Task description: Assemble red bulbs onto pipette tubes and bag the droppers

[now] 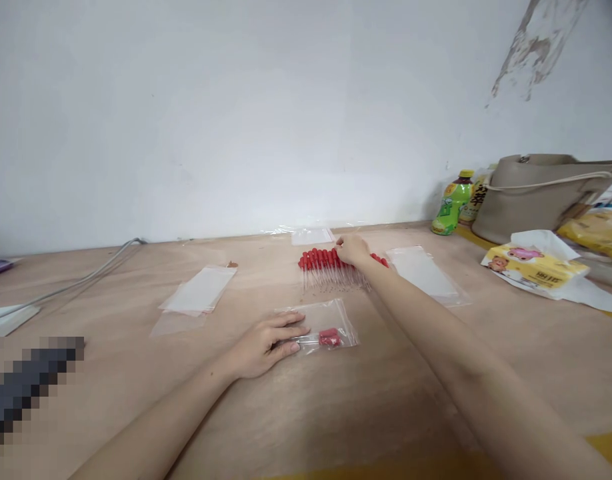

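My left hand point(269, 343) lies over the left part of a clear zip bag point(326, 312), its fingers apart and stretched out. Inside the bag are red-bulbed glass droppers point(329, 337), with their thin stems towards my fingertips. Farther back, a row of similar droppers point(316, 260) lies side by side, red bulbs towards the wall and clear stems towards me. My right hand point(353, 251) reaches over this row, its fingers pinched at the red bulb of one dropper. The palm and wrist hide some of the bulbs behind them.
Stacks of clear bags lie left point(199, 290) and right point(421, 273) of the row. A white packet point(311, 236) sits by the wall. At right are a green bottle point(453, 203), a grey bag point(531, 193) and a tissue pack point(536, 267). A cable point(93, 272) runs at left.
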A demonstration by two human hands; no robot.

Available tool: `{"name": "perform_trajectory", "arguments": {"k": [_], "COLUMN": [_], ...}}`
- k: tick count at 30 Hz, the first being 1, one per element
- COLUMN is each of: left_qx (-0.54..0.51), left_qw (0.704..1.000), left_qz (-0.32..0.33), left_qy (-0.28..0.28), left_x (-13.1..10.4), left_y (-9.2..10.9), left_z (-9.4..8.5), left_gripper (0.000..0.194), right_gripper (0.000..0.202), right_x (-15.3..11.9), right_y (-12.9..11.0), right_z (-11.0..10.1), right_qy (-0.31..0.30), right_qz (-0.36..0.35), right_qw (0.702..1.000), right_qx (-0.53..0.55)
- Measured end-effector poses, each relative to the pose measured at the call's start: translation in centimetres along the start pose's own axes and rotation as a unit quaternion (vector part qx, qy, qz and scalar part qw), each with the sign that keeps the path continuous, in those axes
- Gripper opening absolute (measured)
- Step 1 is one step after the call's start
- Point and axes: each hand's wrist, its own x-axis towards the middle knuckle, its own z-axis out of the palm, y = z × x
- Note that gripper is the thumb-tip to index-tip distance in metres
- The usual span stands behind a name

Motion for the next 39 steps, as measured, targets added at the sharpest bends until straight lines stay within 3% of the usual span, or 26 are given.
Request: {"name": "perform_trajectory", "arguments": {"k": [6, 11, 13, 15, 19, 23, 26, 28, 32, 35, 39], "left_qx": [-0.006, 0.005, 0.005, 0.005, 0.021, 0.045, 0.043, 0.040, 0.040, 0.044, 0.046], "left_qw": [1.000, 1.000, 1.000, 1.000, 1.000, 0.999, 0.999, 0.999, 0.999, 0.998, 0.998], "left_qz": [-0.008, -0.003, -0.002, -0.003, -0.008, -0.005, -0.014, -0.021, -0.028, -0.037, -0.036], "left_qy": [0.001, 0.004, 0.004, 0.002, -0.008, -0.014, -0.003, 0.005, 0.008, 0.007, 0.012], "left_x": [0.0, 0.0, 0.0, 0.1, 0.1, 0.1, 0.1, 0.0, -0.1, -0.1, 0.0], "left_y": [0.1, -0.1, -0.1, -0.1, 0.0, 0.1, 0.3, 0.4, 0.4, 0.3, 0.3], "left_z": [0.0, 0.0, 0.0, 0.0, -0.1, -0.1, -0.1, -0.1, -0.1, 0.0, 0.1], "left_gripper": [0.035, 0.035, 0.035, 0.035, 0.035, 0.038, 0.045, 0.049, 0.051, 0.051, 0.051], "right_gripper": [0.014, 0.021, 0.022, 0.025, 0.032, 0.028, 0.025, 0.024, 0.019, 0.015, 0.013], "right_x": [-0.1, -3.3, -5.6, -7.9, -11.4, -12.9, -13.6, -14.0, -14.4, -14.4, -14.4], "right_y": [0.2, 1.9, 3.0, 4.0, 4.9, 4.6, 4.5, 4.6, 4.9, 4.8, 4.2], "right_z": [-1.5, -4.1, -4.4, -4.3, -3.2, -1.9, -1.4, -1.5, -2.2, -2.3, -1.4], "right_qy": [-0.017, 0.027, 0.082, 0.087, 0.069, 0.047, -0.014, -0.086, -0.178, -0.182, -0.150], "right_qz": [-0.008, -0.041, -0.033, -0.002, 0.061, 0.092, 0.117, 0.106, -0.026, -0.125, -0.197], "right_qw": [0.995, 0.977, 0.938, 0.902, 0.859, 0.829, 0.802, 0.813, 0.892, 0.919, 0.925], "right_qx": [0.098, 0.208, 0.335, 0.422, 0.503, 0.550, 0.585, 0.567, 0.415, 0.326, 0.287]}}
